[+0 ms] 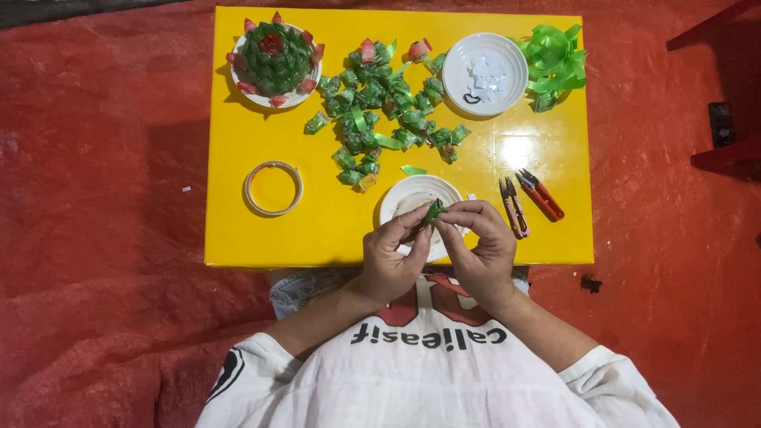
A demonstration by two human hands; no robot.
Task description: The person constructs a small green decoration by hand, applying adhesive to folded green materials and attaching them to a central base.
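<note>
Near edge of the yellow table (238, 230): my left hand (390, 257) and right hand (479, 250) meet over a white plate (404, 194), both pinching one small folded green ribbon piece (433, 212) between thumb and fingertips. The piece sits right between the two hands, just above the plate's near side, tilted. It's glossy green, narrow, folded to a point; finer detail too small to tell.

Just right of my right hand lie two thread snips, a pink-handled one (513, 208) and a red-handled one (541, 194), close together on the tabletop, blades pointing far. To the left, well apart from my hands, a flat tape ring (273, 188), thin and pale.

Mid table: a loose pile of folded green pieces (380, 111), shiny, crinkled, a few with red-pink tips, and one stray green strip (413, 170) just beyond the plate.

Far left: a white dish with a round green dome (275, 57) built of layered pieces, red tips around the rim. Far right: a second white plate (485, 73) holding small white bits, and beside it a bunch of bright green ribbon loops (556, 63). Red textured mat (103, 238) under it all.
</note>
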